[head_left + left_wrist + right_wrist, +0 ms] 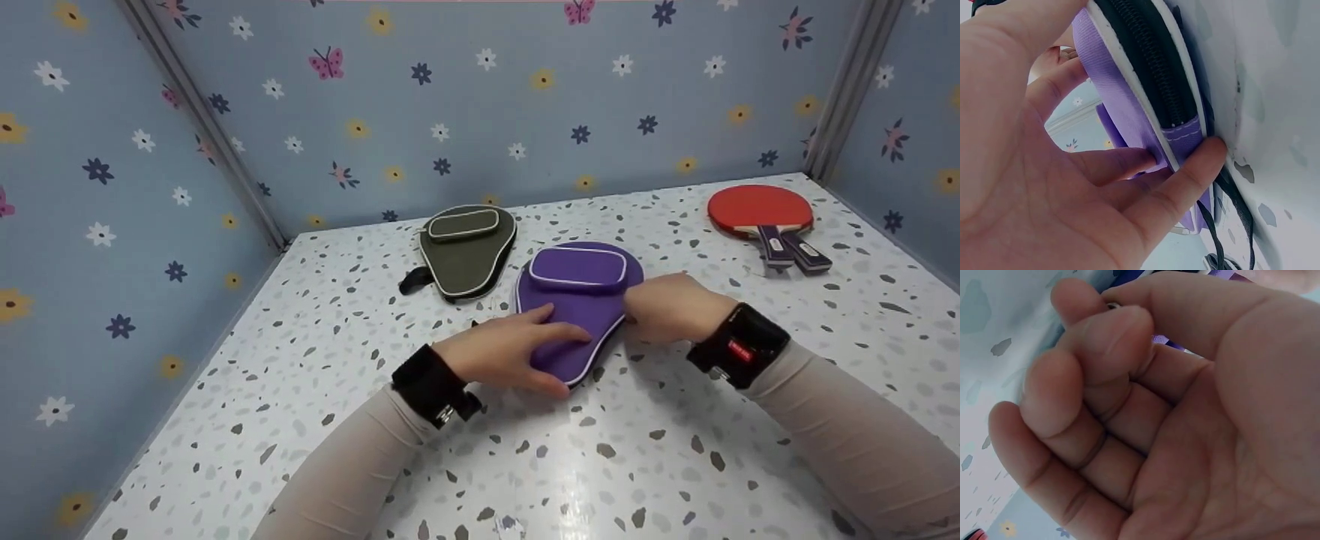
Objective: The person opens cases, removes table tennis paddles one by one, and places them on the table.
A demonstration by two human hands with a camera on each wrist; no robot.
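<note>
A purple table tennis bat case (pixel 581 307) with white piping and a raised pocket lies flat on the table. My left hand (pixel 514 349) rests on its lower left part, fingers spread over the cover and edge. In the left wrist view a black zipper (pixel 1148 62) runs along the case's side, and the fingers touch that edge. At the case's right edge, my right hand (pixel 671 307) has curled fingers. In the right wrist view its thumb and forefinger pinch a small metal zipper pull (pixel 1113 306), mostly hidden by the fingertips.
Behind and left lies a dark green bat case (pixel 469 259) with a black strap (pixel 415 280). Two table tennis bats, the upper one a red bat (pixel 761 206), lie overlapped at the back right of the speckled table (pixel 300 360). Flowered panels (pixel 487 97) border the back and sides.
</note>
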